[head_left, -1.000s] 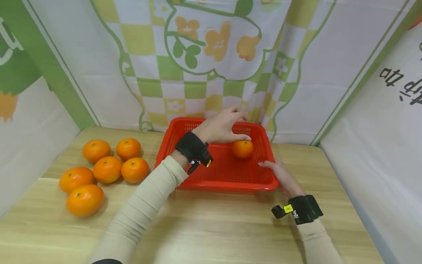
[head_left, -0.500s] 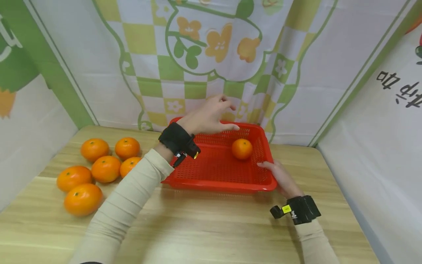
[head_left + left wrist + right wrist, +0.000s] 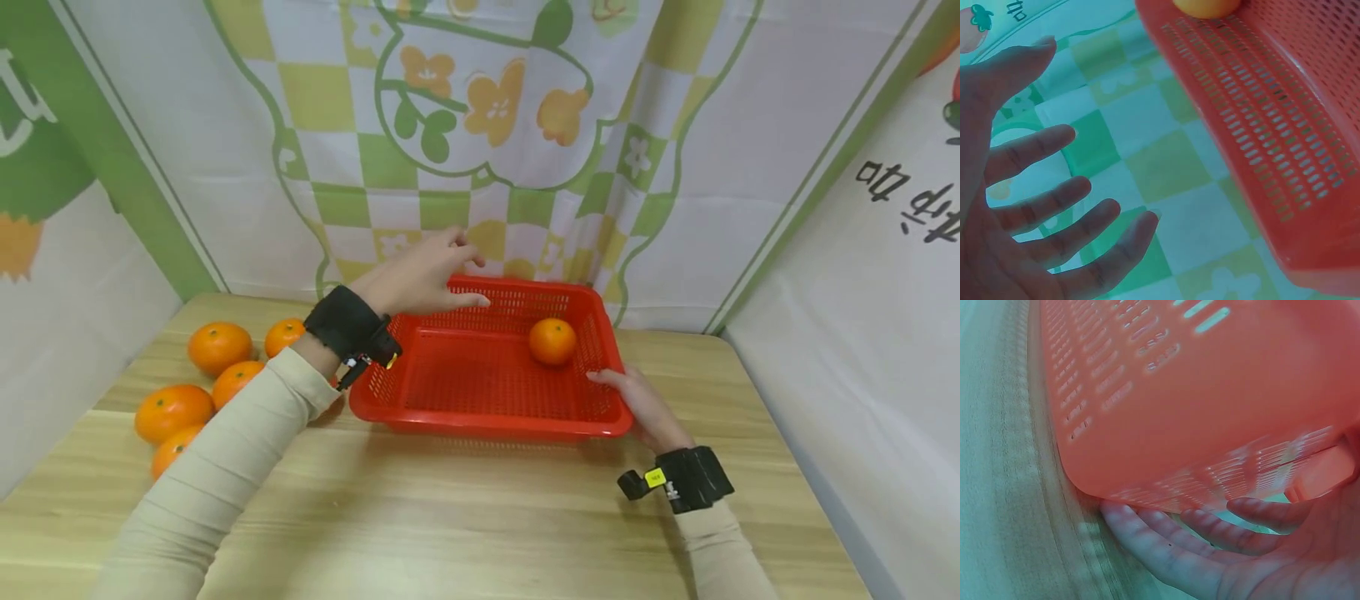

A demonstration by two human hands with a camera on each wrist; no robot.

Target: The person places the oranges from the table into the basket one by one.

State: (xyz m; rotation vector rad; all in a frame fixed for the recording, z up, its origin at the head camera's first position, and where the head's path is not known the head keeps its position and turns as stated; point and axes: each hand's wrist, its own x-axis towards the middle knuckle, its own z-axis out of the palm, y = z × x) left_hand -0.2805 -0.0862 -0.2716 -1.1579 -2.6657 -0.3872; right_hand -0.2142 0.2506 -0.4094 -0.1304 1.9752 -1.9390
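Observation:
A red plastic basket (image 3: 465, 375) with slotted walls stands on the wooden table, one mandarin orange (image 3: 552, 342) inside near its right end. My left hand (image 3: 420, 275) is over the basket's back left rim, holding nothing. In the left wrist view its fingers (image 3: 1094, 240) are spread, with the basket wall off to the right. My right hand (image 3: 647, 407) grips the basket's right side, thumb over the rim. Seen from the right wrist, the fingertips (image 3: 1124, 515) lie against the lower edge of the outer wall.
Several mandarin oranges (image 3: 174, 413) sit in a group on the table's left side, partly hidden by the left sleeve (image 3: 217, 475). A checked, flowered curtain (image 3: 390, 158) hangs right behind the basket. White and green panels stand at both sides.
My left hand has let go of the mandarin orange in the basket and moved left, away from it. The right hand stays at the basket's right side.

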